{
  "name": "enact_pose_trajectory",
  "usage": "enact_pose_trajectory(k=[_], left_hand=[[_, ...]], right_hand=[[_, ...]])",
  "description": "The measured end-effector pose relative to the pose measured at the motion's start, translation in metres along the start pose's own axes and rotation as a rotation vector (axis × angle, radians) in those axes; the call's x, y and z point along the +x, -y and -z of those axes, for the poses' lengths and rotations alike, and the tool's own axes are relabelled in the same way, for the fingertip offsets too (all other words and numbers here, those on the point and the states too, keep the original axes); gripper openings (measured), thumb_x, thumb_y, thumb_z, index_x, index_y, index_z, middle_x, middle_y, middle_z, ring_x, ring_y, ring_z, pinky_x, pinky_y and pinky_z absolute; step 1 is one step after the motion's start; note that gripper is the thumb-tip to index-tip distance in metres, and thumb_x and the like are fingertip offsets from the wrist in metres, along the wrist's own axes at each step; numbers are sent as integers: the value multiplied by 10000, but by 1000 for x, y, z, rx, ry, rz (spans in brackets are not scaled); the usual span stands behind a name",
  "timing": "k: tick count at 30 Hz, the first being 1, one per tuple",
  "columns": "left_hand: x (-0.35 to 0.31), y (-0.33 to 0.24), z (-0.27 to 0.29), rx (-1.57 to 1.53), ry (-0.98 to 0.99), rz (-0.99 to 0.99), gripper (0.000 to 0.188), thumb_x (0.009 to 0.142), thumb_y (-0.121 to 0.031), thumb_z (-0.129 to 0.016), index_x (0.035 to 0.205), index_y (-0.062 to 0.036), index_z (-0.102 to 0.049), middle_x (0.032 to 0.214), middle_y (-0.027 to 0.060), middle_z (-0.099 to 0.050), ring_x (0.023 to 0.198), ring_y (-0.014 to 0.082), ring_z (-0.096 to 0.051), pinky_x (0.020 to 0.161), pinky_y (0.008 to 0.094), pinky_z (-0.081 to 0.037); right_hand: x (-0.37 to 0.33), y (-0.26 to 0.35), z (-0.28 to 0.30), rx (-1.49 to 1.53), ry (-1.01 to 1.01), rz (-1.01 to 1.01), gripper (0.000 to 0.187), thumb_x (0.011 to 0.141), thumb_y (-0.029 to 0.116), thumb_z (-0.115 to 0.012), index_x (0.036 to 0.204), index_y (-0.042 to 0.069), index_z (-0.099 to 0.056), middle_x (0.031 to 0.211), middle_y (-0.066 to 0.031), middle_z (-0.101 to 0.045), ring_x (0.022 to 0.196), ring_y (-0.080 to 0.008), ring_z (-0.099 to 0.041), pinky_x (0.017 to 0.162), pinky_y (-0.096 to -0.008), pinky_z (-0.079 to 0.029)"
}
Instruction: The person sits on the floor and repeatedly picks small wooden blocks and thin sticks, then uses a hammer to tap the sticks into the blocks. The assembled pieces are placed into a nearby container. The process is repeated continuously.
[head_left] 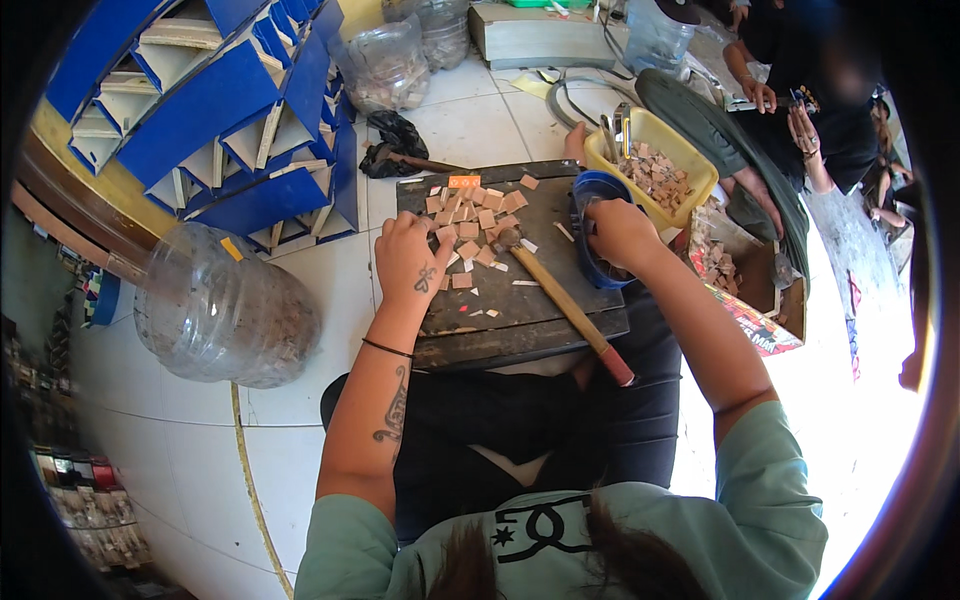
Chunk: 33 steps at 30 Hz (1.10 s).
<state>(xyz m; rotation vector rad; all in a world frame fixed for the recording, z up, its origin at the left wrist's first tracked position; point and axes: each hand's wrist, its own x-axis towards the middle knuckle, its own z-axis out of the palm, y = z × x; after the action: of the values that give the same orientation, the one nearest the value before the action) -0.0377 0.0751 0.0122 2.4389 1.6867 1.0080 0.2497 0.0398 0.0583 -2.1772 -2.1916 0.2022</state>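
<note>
My left hand [406,256] is at the left side of a dark wooden board [470,345], fingers curled and thumb close to the index finger beside a pile of small square wooden tiles [466,230]. Whatever lies between those fingertips is too small to make out. My right hand [618,236] reaches into a blue plastic tub [590,187] at the board's right edge. Its fingers are bent, and the tub wall and hand hide what they grip. Between my hands lies a hammer [562,301], its head against the tiles and its red-ended handle toward me.
Beyond the tub stand a yellow basin [708,165] of wooden pieces and an open carton [792,300] with more. A large clear plastic jug [225,305] lies at left, below blue cubby shelving [230,120]. Another person [815,90] sits at far right. A black bag [385,140] rests behind the board.
</note>
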Motion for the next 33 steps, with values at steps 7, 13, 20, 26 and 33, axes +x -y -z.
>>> enact_pose_trajectory(k=[7, 13, 20, 26, 33], left_hand=[[-14, -9, 20, -605, 59, 275, 119, 793, -76, -728, 885, -50, -657, 843, 63, -662, 724, 187, -597, 685, 319, -483], [-63, -43, 34, -748, 24, 194, 178, 826, -71, -721, 988, -32, -657, 904, 64, -687, 769, 145, -627, 737, 289, -505], [-84, -62, 15, -768, 102, 61, 132, 816, -85, -737, 889, -57, -630, 829, 43, -653, 735, 187, -605, 713, 329, -482], [-89, -64, 14, -522, 43, -133, 134, 801, -92, -737, 891, -79, -638, 819, 33, -644, 767, 212, -608, 754, 345, -447], [-88, -63, 17, -601, 83, -73, 131, 807, -110, -746, 889, -79, -647, 796, 25, -633, 756, 196, -613, 748, 342, -451]], right_hand=[[-7, -24, 11, 496, -106, 26, 82, 796, 53, -682, 873, 24, -690, 802, -71, -706, 753, -164, -683, 718, -298, -536], [-15, -32, 18, 740, -232, 58, 106, 803, 17, -665, 907, 9, -680, 790, -24, -682, 749, -86, -638, 716, -237, -508], [-20, -22, 22, 253, -217, 126, 210, 757, 20, -663, 966, 19, -686, 894, -90, -689, 878, -218, -671, 794, -317, -526], [7, -10, 7, -368, -106, 285, 180, 765, 104, -655, 933, 73, -708, 1014, -82, -660, 1029, -270, -617, 921, -398, -480], [15, -40, 23, -253, -109, 619, 127, 757, 35, -650, 877, 56, -686, 980, -73, -662, 940, -256, -640, 850, -371, -497]])
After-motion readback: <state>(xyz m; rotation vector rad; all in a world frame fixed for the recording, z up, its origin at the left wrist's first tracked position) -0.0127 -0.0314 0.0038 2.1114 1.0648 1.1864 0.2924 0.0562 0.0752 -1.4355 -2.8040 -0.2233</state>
